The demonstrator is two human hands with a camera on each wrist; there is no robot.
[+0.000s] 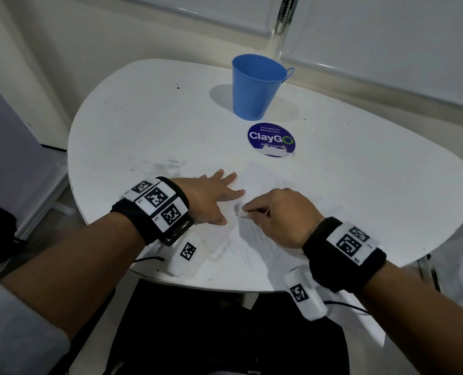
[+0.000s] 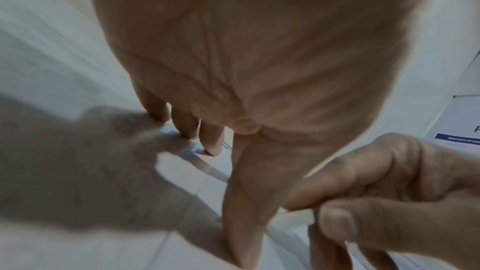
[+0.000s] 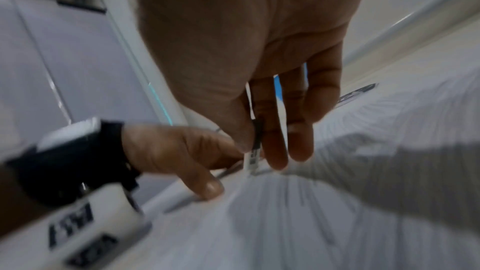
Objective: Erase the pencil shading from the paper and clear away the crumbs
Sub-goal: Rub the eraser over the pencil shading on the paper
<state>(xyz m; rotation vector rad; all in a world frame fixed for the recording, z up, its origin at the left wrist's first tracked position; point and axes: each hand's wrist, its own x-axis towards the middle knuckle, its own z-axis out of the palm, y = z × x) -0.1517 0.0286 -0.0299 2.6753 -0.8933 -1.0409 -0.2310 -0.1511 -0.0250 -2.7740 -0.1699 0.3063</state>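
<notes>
white tabletop (image 1: pixel 143 125), blue cup (image 1: pixel 257 87) near far edge | paper (image 1: pixel 265 239) at near edge | left hand (image 1: pixel 211 196) flat, fingers spread, likely pinning sheet | right hand (image 1: pixel 276 215) pinching eraser (image 1: pixel 243 212) on shading

Beyond your fingertips, you see a blue metal bucket (image 1: pixel 257 87) with a thin wire handle standing upright on the white table (image 1: pixel 143 125). Just nearer your fingers lies a round blue ClayGo sticker (image 1: pixel 270 139), close beside the bucket's base. Grey smudges (image 1: pixel 165 166) mark the tabletop left of your fingers.
</notes>
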